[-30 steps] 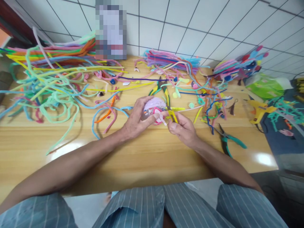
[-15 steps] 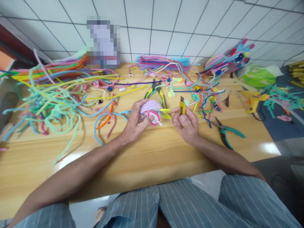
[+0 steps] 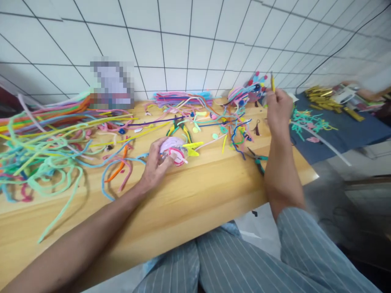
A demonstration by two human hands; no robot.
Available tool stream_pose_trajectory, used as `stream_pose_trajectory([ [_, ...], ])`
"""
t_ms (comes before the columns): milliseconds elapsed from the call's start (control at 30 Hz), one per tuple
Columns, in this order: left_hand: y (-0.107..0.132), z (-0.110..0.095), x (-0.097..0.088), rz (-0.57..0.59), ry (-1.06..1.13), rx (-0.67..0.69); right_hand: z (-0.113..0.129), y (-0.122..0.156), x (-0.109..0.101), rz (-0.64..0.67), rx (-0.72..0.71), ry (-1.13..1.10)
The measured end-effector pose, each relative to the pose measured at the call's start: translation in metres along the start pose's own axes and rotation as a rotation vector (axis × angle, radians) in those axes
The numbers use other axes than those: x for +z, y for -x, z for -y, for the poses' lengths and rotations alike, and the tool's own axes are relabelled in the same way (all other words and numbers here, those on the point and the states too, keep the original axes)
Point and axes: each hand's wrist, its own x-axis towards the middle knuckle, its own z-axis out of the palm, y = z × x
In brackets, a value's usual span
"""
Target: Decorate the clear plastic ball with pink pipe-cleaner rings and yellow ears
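My left hand (image 3: 157, 165) is wrapped round a rounded pipe-cleaner craft piece (image 3: 171, 143) near the table's middle. Lilac windings cover its top; its front bears a pink-rimmed white disc, where my thumb presses, and yellow pointed bits (image 3: 193, 148) stick out on the right. Up at the far right, my right hand (image 3: 278, 109) grips a yellow utility knife (image 3: 273, 83) with its tip upward. Just left of that hand lies a striped pipe-cleaner figure (image 3: 240, 95) with red and blue pompoms. The glue gun seen earlier is hidden behind my right hand and arm.
Loose pipe cleaners (image 3: 55, 175) tangle across the left. Green-and-yellow pliers (image 3: 187, 133) lie behind the craft piece; teal-handled pliers (image 3: 259, 158) are beside my right forearm. A pipe-cleaner bundle (image 3: 183, 101) rests by the tiled wall. Gold strips (image 3: 324, 99) lie on a dark blue surface (image 3: 330, 148).
My right hand, still with the utility knife, has moved away from the craft piece, far to the right and up. My left hand keeps its hold. The view has turned right.
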Motion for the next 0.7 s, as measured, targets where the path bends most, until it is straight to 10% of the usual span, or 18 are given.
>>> stream_pose_trajectory([
  [367,-0.001,-0.004,-0.002,-0.003,-0.022,-0.018,-0.081,-0.027,-0.019,-0.113,0.481,0.533],
  [533,-0.002,-0.003,0.0,0.011,-0.04,-0.002,-0.011,-0.005,-0.012,-0.251,0.099,0.291],
  [700,-0.003,-0.006,0.0,0.019,-0.054,0.034,0.056,0.076,0.053,0.113,-0.46,0.086],
])
